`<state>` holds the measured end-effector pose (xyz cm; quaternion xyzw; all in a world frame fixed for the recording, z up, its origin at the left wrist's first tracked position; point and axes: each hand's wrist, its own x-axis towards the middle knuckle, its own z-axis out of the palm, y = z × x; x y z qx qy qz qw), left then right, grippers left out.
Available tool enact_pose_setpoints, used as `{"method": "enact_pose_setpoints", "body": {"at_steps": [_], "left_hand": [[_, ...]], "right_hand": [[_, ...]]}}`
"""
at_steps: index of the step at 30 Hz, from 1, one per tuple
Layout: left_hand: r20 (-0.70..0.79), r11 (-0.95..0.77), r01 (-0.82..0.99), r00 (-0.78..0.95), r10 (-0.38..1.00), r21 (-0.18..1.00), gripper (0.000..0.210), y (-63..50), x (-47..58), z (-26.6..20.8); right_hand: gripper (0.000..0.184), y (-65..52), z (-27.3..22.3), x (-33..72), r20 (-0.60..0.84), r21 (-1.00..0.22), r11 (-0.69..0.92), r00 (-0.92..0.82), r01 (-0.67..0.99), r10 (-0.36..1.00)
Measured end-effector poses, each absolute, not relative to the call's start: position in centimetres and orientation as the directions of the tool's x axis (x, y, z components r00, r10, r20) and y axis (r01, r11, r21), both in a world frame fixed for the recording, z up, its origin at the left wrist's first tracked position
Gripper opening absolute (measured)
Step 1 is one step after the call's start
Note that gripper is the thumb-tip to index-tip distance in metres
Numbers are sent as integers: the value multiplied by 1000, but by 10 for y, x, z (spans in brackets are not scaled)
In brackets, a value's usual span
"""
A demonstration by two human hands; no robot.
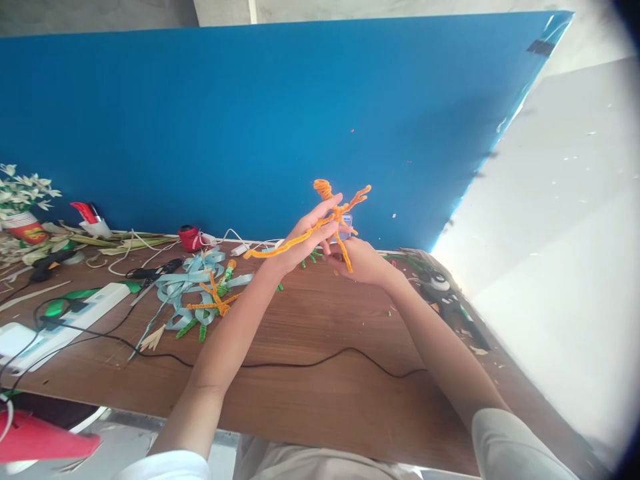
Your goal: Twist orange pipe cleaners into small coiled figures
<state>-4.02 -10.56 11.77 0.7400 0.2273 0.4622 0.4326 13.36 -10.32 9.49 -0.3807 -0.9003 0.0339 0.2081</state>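
Observation:
Both hands are raised above the wooden table (310, 393), in front of a blue board (250, 127). My left hand (307, 233) and my right hand (363, 261) together hold a bundle of orange pipe cleaners (336, 217) twisted at the middle. Its arms stick out in several directions, one ending in a small coil at the top. A long orange end trails left below my left wrist. My left fingers are stretched along the bundle; my right fingers pinch its lower stem.
On the table's left lie pale blue ribbon (193, 283) with another orange pipe-cleaner piece (215, 300), green bits, a black glue gun (50, 261), a white power strip (65, 317), a red spool (189, 237) and white flowers (20, 193). A black cable (300, 365) crosses the front. Dark tools (447, 300) lie at right.

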Motion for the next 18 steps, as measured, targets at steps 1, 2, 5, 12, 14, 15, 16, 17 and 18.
{"method": "enact_pose_setpoints", "body": {"at_steps": [1,2,5,12,14,15,16,17,18], "left_hand": [[471,-513,-44,469,747,858,61,-104,-43,118],[458,-504,-28,463,759,863,60,-102,-45,119],[473,-508,-13,389,791,861,52,-95,-52,120],[533,-534,-84,290,795,841,42,-87,-52,116],[562,-573,-21,226,796,819,41,-90,-49,115],[593,-608,45,172,786,793,41,-92,-47,114],[635,-645,123,113,764,754,40,-94,-46,114],[682,-679,200,61,729,707,40,-96,-45,114],[729,-708,266,28,684,654,39,-98,-44,114]], "right_hand": [[18,-109,97,131,344,-200,715,-636,670,691],[20,-115,100,129,347,-188,724,-645,663,681],[28,-128,107,124,399,-234,756,-649,611,648],[35,-147,117,120,575,-684,721,-524,115,629],[34,-152,119,117,628,-736,677,-387,-13,675],[34,-154,120,116,634,-755,652,-336,-71,697],[33,-155,120,115,629,-771,625,-302,-123,716],[32,-156,121,115,621,-782,602,-281,-159,732],[32,-156,122,116,617,-787,591,-267,-177,741]]}}
